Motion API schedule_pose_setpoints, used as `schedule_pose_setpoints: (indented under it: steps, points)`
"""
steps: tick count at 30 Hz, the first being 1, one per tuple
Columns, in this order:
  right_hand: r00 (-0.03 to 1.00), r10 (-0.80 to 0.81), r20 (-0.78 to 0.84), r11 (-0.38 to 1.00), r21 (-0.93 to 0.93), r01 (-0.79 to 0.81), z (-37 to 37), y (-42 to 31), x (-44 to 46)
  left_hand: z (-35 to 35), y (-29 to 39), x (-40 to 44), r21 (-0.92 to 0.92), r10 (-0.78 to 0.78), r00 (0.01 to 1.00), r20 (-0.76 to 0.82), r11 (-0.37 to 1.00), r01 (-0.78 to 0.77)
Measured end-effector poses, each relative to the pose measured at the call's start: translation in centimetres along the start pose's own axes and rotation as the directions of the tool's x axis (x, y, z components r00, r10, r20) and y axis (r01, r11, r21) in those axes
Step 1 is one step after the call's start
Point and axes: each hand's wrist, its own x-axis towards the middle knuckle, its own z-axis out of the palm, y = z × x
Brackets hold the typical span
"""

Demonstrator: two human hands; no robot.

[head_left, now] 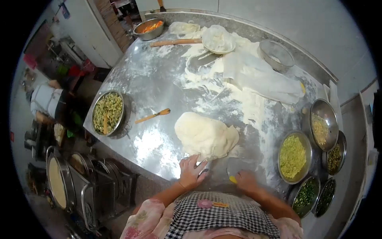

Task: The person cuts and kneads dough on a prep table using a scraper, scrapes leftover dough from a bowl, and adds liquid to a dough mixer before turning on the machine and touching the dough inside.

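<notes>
A large mound of pale dough (205,135) lies on the floured metal table. My left hand (191,172) is at the dough's near edge, fingers apart and their tips touching it. Something small and dark shows by its thumb; I cannot make out what. To the right, my right hand (246,181) is closed on a dough scraper (238,165) with a yellow handle, its blade close to the tabletop. Motion blurs this hand somewhat, and the scraper stands apart from the dough.
A bowl of chopped green filling (107,113) stands left, near a wooden spatula (153,115). Several filling bowls, one of yellow-green shreds (293,157), line the right edge. Behind lie a rolling pin (175,42), a sieve (277,55) and a white cloth (262,77). Another person (47,99) is at far left.
</notes>
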Motion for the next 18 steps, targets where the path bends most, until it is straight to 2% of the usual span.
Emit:
schedule_pose_setpoints:
  steps: [4,6,7,8,10,13,15,17,18]
  points:
    - [0.984,0.153,-0.087,0.986,-0.053,-0.158,-2.1,-0.9,0.1,-2.4,-4.6,2.6,0.042,0.025,0.991,-0.13,0.999,-0.02]
    - [0.929,0.304,-0.213,0.951,0.006,-0.31,-5.1,-0.3,1.0,-2.1,-6.8,4.8,0.023,-0.046,0.978,-0.205,0.998,0.052]
    - [0.887,0.376,-0.269,0.924,0.041,-0.379,-6.4,0.0,1.3,-2.3,-7.6,6.1,0.005,-0.11,0.971,-0.211,0.994,0.113]
    - [0.805,0.483,-0.345,0.876,0.184,-0.446,-7.4,0.2,1.5,-2.3,-8.2,7.0,-0.013,-0.174,0.961,-0.214,0.984,0.176]
    - [0.592,0.681,-0.43,0.729,0.47,-0.497,-8.7,0.6,1.6,-1.7,-9.8,8.3,-0.067,-0.178,0.966,-0.185,0.983,0.168]
    - [0.448,0.86,-0.245,0.364,0.91,-0.201,-8.6,1.7,2.2,-0.8,-10.4,8.9,-0.153,-0.242,0.961,-0.138,0.963,0.22]
    - [0.369,0.928,-0.056,0.158,0.955,-0.252,-8.0,1.5,2.9,-0.5,-10.1,8.7,-0.207,-0.306,0.946,-0.106,0.937,0.28]
    - [0.348,0.937,0.022,0.034,0.987,-0.154,-4.4,2.6,4.2,-0.2,-8.8,8.3,-0.265,-0.381,0.922,-0.076,0.899,0.349]
    - [0.367,0.93,-0.003,0.017,0.999,-0.035,0.0,4.5,6.3,0.2,-7.7,8.4,-0.318,-0.433,0.897,-0.083,0.865,0.388]
